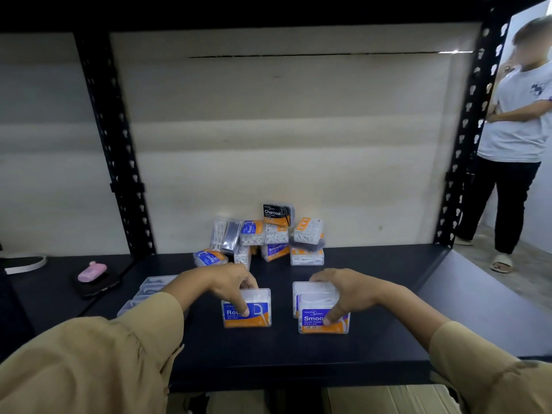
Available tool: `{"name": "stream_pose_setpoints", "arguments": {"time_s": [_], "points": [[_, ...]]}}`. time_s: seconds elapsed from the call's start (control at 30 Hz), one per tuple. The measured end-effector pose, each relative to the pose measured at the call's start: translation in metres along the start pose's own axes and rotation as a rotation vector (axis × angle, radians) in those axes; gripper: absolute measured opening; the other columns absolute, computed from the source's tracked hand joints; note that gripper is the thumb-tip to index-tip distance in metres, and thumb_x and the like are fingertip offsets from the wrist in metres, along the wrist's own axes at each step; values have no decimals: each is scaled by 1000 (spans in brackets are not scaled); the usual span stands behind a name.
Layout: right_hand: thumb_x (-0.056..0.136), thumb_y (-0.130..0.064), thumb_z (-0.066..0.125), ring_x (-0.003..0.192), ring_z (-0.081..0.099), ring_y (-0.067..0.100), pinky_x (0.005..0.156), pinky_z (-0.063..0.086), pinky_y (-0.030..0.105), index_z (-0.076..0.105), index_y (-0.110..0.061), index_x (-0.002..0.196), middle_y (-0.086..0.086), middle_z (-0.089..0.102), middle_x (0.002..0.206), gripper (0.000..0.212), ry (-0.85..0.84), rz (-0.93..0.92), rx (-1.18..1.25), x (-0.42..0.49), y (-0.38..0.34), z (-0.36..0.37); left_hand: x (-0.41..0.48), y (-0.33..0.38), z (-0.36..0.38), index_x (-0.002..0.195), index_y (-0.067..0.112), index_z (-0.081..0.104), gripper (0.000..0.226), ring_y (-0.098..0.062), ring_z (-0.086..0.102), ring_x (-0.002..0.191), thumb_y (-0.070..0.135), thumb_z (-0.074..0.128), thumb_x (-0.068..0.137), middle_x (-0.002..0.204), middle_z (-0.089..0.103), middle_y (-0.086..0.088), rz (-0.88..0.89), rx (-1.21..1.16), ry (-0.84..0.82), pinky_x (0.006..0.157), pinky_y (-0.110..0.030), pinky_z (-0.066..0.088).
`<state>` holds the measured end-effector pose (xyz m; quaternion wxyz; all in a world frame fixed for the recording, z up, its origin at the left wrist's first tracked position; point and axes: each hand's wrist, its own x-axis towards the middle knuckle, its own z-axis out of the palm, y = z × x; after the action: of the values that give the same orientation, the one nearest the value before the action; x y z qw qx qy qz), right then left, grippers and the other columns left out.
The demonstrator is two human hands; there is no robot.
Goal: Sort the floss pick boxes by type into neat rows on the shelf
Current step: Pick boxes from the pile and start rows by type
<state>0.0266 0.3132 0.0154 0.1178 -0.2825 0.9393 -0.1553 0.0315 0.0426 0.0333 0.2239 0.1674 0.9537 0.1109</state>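
Note:
On the dark shelf [268,351], my left hand [230,286] grips a clear floss pick box with a blue and orange "Round" label [257,313], standing upright near the front. My right hand [340,294] grips a "Smooth" box [316,322], also upright, with another clear box [301,289] standing right behind it. A jumbled pile of boxes [268,240] sits against the back wall, topped by a black "Charcoal" box [276,213]. Behind my left forearm lie clear boxes [149,289], partly hidden.
A pink case [92,271] rests on a black device at the left, with a cable running forward. Black slotted uprights [119,174] [469,144] frame the bay. A person in a white shirt [519,124] stands beyond the right upright.

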Motion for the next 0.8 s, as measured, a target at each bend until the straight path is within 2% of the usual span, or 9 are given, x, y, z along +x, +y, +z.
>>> {"name": "stream_pose_setpoints", "arguments": {"time_s": [0.23,0.37,0.47,0.57,0.67,0.73,0.8], "points": [[68,-34,81,110,47,8,92,43,24,42,-25,131,-12,46,120,76,-27,-12,27,2,1,-1,-1,0,-1,117,20,61,41,-10,62,97,22,74,78,104,64,9,4,-14,-7,89,-27,51],[70,-47,76,120,46,10,101,40,25,37,-25,138,-8,45,131,82,-11,-21,51,3,3,-6,2,0,-7,129,22,54,59,-11,59,112,37,75,76,120,62,6,23,-102,15,101,-32,47],[76,-49,69,113,51,9,95,41,21,40,-24,138,-4,52,123,73,122,2,106,10,7,-16,11,1,-19,126,22,56,55,-10,59,109,43,71,78,115,64,5,51,-168,153,101,-30,46],[81,-43,67,93,56,11,84,44,20,53,-21,125,-1,59,107,51,289,36,133,25,17,-25,27,4,-32,118,21,62,42,-7,61,101,38,70,81,108,66,6,61,-155,314,97,-28,48],[83,-36,66,77,56,12,72,44,20,62,-17,112,1,64,92,34,424,104,238,48,32,-30,50,14,-40,112,17,65,31,-9,61,94,29,68,83,106,69,-1,42,-182,485,92,-26,49],[84,-32,64,74,55,14,66,42,21,63,-17,110,0,63,90,31,506,163,263,62,41,-32,65,23,-43,115,14,62,32,-12,59,89,22,65,84,103,67,-3,32,-160,592,87,-26,48],[84,-29,63,78,53,15,69,41,23,60,-17,114,-1,57,94,33,570,200,194,76,49,-33,79,27,-47,123,18,58,39,-17,58,97,20,62,84,111,62,-4,26,-81,683,89,-30,49]]}}
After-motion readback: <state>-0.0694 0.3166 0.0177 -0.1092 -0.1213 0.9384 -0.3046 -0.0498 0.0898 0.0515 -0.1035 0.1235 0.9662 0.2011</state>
